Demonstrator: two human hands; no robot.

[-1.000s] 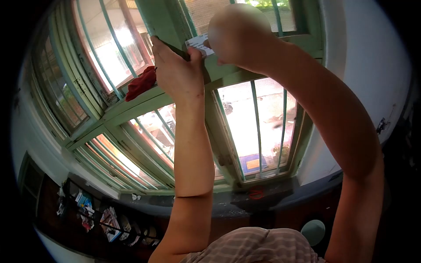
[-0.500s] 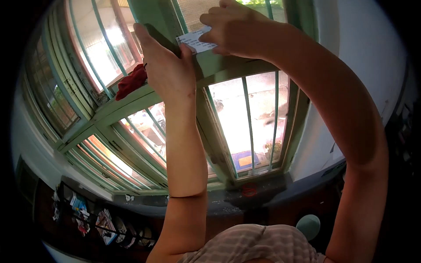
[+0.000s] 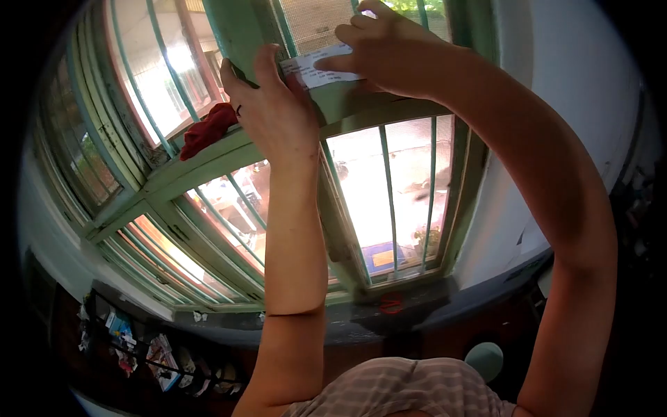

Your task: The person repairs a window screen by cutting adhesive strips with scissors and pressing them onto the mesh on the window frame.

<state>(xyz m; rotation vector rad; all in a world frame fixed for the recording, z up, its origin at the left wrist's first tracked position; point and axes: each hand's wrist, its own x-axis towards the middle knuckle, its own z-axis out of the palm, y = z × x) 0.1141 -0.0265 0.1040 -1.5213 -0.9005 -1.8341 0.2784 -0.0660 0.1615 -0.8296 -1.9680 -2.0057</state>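
A white slip of paper with printed lines point(image 3: 316, 68) lies against the green window frame near the top of the view. My right hand point(image 3: 382, 48) is over its right part, the index finger stretched across the paper and the other fingers bent apart. At the paper's left end is my left hand point(image 3: 271, 104), its fingers spread near the frame and a dark ring on one finger. Whether the left fingers touch the paper's edge is hard to tell. A red cloth point(image 3: 208, 130) rests on the ledge left of my left hand.
Green window bars point(image 3: 389, 201) stand below and beside my hands. A dark rack with papers and packets point(image 3: 163, 358) is at the lower left. A pale green round object point(image 3: 484, 361) is low on the right, below a dark ledge point(image 3: 361, 332).
My left thumb and fingers have shifted off the paper's left part and spread. More of the paper shows, and my right index finger now points across it. The view has moved slightly.
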